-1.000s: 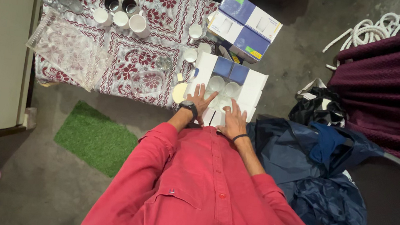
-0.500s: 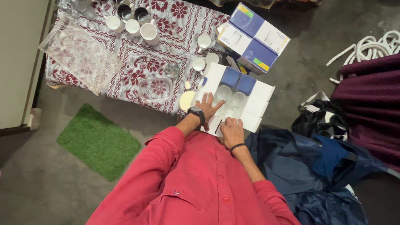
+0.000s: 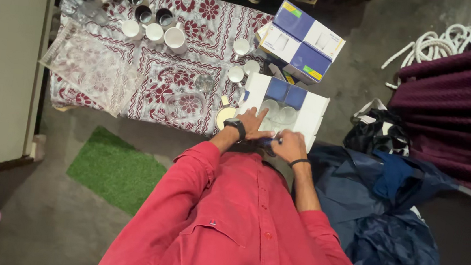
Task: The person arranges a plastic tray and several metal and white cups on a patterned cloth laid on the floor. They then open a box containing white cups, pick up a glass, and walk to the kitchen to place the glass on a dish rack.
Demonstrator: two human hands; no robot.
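The left hand (image 3: 254, 123) lies with fingers spread flat on the open white-and-blue cardboard box of clear glasses (image 3: 308, 113) on the floor beside the patterned red-and-white cloth (image 3: 156, 63), while the right hand (image 3: 288, 147) curls loosely at the box's near edge.

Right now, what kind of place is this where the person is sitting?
Probably a floor-level stall or storeroom for crockery. Cups stand in rows on a patterned cloth, boxes of glassware sit beside it, and both hands rest on an open box of glasses.
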